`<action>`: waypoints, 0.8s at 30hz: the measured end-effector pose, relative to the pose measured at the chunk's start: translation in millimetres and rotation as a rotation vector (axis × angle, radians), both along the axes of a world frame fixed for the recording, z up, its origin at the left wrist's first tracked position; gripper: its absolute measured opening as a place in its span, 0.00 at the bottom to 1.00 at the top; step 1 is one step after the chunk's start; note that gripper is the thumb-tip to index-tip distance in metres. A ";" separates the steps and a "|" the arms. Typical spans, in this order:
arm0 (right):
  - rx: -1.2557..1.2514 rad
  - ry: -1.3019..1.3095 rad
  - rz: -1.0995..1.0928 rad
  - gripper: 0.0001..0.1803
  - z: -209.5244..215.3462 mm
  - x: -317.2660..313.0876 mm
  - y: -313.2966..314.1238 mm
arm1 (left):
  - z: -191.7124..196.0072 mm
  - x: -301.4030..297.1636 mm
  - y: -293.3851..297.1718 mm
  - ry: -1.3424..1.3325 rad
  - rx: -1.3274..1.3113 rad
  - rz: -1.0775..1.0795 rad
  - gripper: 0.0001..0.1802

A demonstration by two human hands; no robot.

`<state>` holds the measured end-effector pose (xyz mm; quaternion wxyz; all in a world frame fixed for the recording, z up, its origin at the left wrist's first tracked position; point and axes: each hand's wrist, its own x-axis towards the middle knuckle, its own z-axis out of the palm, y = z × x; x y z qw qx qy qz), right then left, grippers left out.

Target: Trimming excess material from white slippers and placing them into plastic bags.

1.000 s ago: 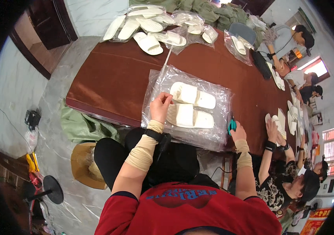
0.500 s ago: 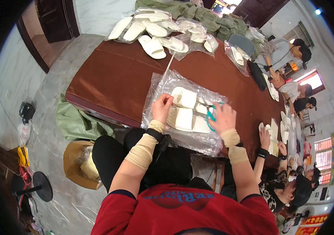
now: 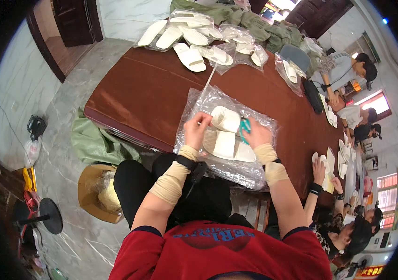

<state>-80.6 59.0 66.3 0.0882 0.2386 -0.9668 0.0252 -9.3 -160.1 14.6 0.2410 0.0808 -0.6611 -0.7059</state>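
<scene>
Two cream slippers lie side by side on a clear plastic bag (image 3: 236, 175) in front of me. My left hand (image 3: 196, 129) is at the left end of the far slipper (image 3: 225, 118), its thumb and fingers pinched together; whatever they hold is too small to make out. In my right hand (image 3: 258, 133) are scissors with teal handles (image 3: 244, 127), held at the right side of the far slipper. Their blades cannot be made out clearly. The near slipper (image 3: 223, 144) rests closer to me, touched by neither hand.
Several bagged cream slippers (image 3: 192, 35) are heaped at the far side of the brown table (image 3: 138, 88). A cardboard box (image 3: 89, 193) stands on the floor at my left, beside green cloth (image 3: 94, 140). Right of me, a co-worker's hand (image 3: 319, 170) rests on other slippers.
My right hand has moved left with the scissors, closer to my left hand. The left hand stays pinched at the far slipper's end. The whole view has shifted slightly.
</scene>
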 end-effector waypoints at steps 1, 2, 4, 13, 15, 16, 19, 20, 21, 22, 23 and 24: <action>0.017 -0.039 -0.105 0.25 -3.2 -3.4 17.3 | 0.7 3.9 -9.4 0.082 0.136 0.020 0.05; 0.033 -0.080 -0.212 0.26 -9.5 -9.1 39.6 | 8.5 13.5 -20.8 0.119 0.254 0.052 0.04; -0.063 -0.101 -0.288 0.28 -34.3 -25.0 105.8 | 32.0 35.6 -52.4 0.082 0.339 0.130 0.06; 0.410 -0.241 -0.488 0.20 -31.2 -12.1 175.0 | 71.9 182.9 -207.4 0.140 0.001 0.752 0.07; 0.177 0.027 -0.334 0.15 -29.3 -5.5 172.1 | 56.6 217.2 -231.1 0.088 -0.073 0.847 0.06; 0.172 0.012 -0.315 0.15 -32.3 -4.3 163.0 | 43.1 235.1 -240.8 -0.020 -0.106 0.942 0.06; -0.641 -0.362 -0.178 0.15 -46.5 -2.6 142.7 | -10.9 268.8 -265.4 -0.265 -0.167 1.047 0.09; -0.642 -0.384 -0.161 0.15 -45.9 2.6 119.8 | -30.4 284.5 -273.9 -0.408 -0.214 1.077 0.12; -0.761 -0.580 -0.164 0.15 -32.7 20.4 77.9 | -50.0 304.4 -283.3 -0.425 -0.226 1.109 0.12; -0.874 -0.777 -0.169 0.15 -24.2 34.2 44.3 | -69.2 321.2 -293.7 -0.525 -0.308 1.047 0.16; -0.870 -0.799 -0.150 0.15 -22.5 38.5 24.7 | -86.3 332.8 -302.9 -0.623 -0.382 0.975 0.20; -0.907 -0.847 -0.115 0.15 -26.8 43.4 2.5 | -96.2 350.7 -316.0 -0.859 -0.487 1.025 0.26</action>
